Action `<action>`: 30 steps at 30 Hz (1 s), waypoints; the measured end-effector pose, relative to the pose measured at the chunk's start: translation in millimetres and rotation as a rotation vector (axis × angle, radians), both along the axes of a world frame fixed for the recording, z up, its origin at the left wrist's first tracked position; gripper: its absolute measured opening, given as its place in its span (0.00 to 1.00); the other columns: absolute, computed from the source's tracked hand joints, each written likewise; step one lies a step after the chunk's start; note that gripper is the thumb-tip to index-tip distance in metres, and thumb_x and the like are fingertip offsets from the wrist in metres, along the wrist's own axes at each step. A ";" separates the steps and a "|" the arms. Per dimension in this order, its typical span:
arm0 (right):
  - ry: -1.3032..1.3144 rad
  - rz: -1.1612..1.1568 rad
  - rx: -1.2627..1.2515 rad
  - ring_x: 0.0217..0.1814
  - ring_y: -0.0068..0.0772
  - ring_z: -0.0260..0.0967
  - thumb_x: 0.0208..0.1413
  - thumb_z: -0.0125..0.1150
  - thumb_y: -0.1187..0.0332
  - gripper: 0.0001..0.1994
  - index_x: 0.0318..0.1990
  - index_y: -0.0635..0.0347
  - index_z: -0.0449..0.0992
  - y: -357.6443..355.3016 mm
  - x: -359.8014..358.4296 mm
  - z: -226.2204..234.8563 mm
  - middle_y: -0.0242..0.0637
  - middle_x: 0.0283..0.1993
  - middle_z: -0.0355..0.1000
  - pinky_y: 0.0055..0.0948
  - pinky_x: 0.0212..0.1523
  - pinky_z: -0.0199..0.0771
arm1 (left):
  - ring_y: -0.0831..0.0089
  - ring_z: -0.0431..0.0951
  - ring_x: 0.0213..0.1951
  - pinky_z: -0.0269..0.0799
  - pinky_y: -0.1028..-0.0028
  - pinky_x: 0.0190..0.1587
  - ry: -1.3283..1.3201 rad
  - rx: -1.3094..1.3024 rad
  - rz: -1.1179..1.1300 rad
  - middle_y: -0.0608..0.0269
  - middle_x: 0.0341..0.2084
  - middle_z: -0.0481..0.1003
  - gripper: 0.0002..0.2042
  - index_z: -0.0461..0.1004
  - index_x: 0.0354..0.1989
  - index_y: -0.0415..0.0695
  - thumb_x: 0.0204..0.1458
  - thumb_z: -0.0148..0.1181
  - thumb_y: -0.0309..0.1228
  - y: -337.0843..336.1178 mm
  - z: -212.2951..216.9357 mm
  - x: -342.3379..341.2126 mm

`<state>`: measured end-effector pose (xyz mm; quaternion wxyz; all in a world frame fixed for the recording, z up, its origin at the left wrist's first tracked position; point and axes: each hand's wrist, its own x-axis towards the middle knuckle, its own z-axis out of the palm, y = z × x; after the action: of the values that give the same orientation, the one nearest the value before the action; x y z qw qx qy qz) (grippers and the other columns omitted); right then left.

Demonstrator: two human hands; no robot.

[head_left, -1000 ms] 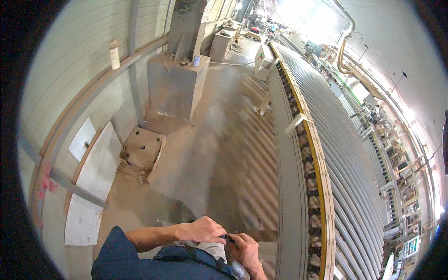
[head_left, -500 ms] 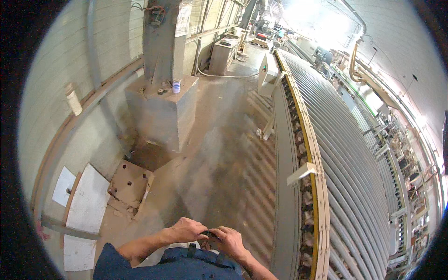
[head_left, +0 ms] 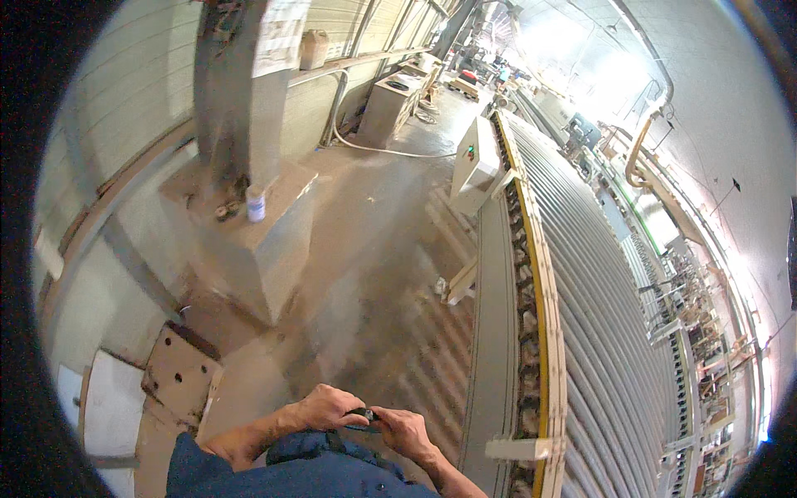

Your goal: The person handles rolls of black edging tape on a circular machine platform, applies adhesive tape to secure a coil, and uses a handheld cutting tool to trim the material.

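Just in front of my waist, my left hand (head_left: 330,407) and my right hand (head_left: 400,430) come together with bent fingers. Between them they pinch a small dark object (head_left: 362,414), which looks like a black band or buckle; its exact kind is too small to make out. Each hand has its fingertips at one end of it. Below the hands is the dark blue cloth of my clothing (head_left: 332,471).
To the right runs a long roller conveyor (head_left: 610,274) with a yellow-edged side rail and a white control box (head_left: 477,170). At left, a post stands on a concrete block (head_left: 282,257) holding a small can (head_left: 255,204). Boards (head_left: 114,398) lean against the left wall.
The view has shifted forward along the conveyor; the block and boards now sit lower and further left. My hands stay together at my waist, and the dark object shows more plainly.
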<state>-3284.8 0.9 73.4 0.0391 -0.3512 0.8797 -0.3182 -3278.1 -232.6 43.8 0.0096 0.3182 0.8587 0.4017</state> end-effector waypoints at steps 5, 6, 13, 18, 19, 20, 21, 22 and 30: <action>0.112 -0.140 0.093 0.37 0.41 0.78 0.52 0.64 0.67 0.13 0.46 0.53 0.76 1.7 -107.2 15.9 0.38 0.36 0.79 0.36 0.35 0.78 | 0.54 0.80 0.36 0.76 0.60 0.38 -0.021 0.004 -0.133 0.54 0.31 0.79 0.22 0.77 0.41 0.45 0.56 0.56 0.53 9.9 29.9 -140.8; 0.108 -0.147 0.090 0.37 0.41 0.78 0.52 0.64 0.67 0.13 0.46 0.53 0.76 -1.0 -129.1 15.5 0.38 0.36 0.79 0.36 0.35 0.78 | 0.54 0.80 0.36 0.76 0.60 0.38 -0.025 0.001 -0.140 0.54 0.31 0.79 0.22 0.77 0.41 0.45 0.56 0.56 0.53 12.0 30.8 -166.6; 0.213 -0.185 0.072 0.41 0.39 0.79 0.50 0.66 0.70 0.15 0.46 0.55 0.75 -18.5 -323.5 -15.6 0.37 0.41 0.79 0.36 0.40 0.78 | 0.55 0.81 0.34 0.77 0.61 0.35 0.095 -0.198 -0.124 0.56 0.29 0.78 0.17 0.75 0.36 0.43 0.56 0.59 0.47 0.5 5.0 -358.7; -0.026 -0.019 -0.210 0.52 0.48 0.75 0.50 0.67 0.70 0.22 0.55 0.58 0.73 -43.4 -483.2 -0.3 0.47 0.52 0.75 0.39 0.50 0.76 | 0.56 0.80 0.36 0.75 0.61 0.37 0.043 -0.224 0.013 0.57 0.29 0.78 0.16 0.77 0.37 0.45 0.55 0.60 0.47 -40.3 23.0 -481.9; -0.037 0.006 -0.199 0.56 0.51 0.72 0.50 0.67 0.70 0.26 0.58 0.59 0.71 -46.1 -514.4 7.2 0.50 0.55 0.73 0.39 0.53 0.75 | 0.56 0.80 0.35 0.76 0.61 0.36 0.045 -0.181 0.058 0.57 0.29 0.78 0.17 0.77 0.39 0.45 0.55 0.60 0.47 -46.6 27.3 -504.5; -0.041 0.020 -0.209 0.56 0.51 0.72 0.50 0.67 0.70 0.26 0.58 0.59 0.71 -49.5 -545.8 8.2 0.50 0.55 0.73 0.39 0.53 0.75 | 0.55 0.80 0.34 0.76 0.61 0.34 0.047 -0.139 0.104 0.56 0.30 0.78 0.18 0.77 0.42 0.45 0.55 0.60 0.48 -53.4 31.0 -527.2; -0.111 0.060 -0.184 0.55 0.51 0.73 0.48 0.67 0.72 0.26 0.58 0.59 0.70 -54.3 -578.3 6.3 0.49 0.53 0.74 0.40 0.52 0.76 | 0.55 0.80 0.35 0.76 0.62 0.36 0.038 -0.098 0.147 0.55 0.32 0.79 0.18 0.77 0.43 0.44 0.54 0.62 0.46 -60.6 33.1 -550.6; -0.190 0.108 -0.145 0.53 0.52 0.73 0.46 0.67 0.74 0.27 0.57 0.60 0.70 -59.4 -603.0 8.2 0.48 0.52 0.75 0.40 0.51 0.76 | 0.55 0.80 0.35 0.76 0.62 0.36 0.024 -0.097 0.169 0.55 0.32 0.79 0.18 0.77 0.43 0.44 0.54 0.62 0.46 -65.3 36.0 -567.6; -0.138 0.305 -0.119 0.41 0.51 0.76 0.51 0.64 0.71 0.17 0.50 0.60 0.74 -123.0 -802.7 -5.0 0.46 0.40 0.77 0.39 0.39 0.77 | 0.51 0.79 0.37 0.75 0.60 0.41 0.048 -0.097 0.343 0.51 0.32 0.78 0.20 0.75 0.45 0.43 0.50 0.65 0.44 -104.7 17.2 -729.1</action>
<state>-4087.5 -122.0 68.4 0.1265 -0.4596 0.7911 -0.3833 -4007.1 -337.3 61.0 -0.0640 0.1758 0.9188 0.3476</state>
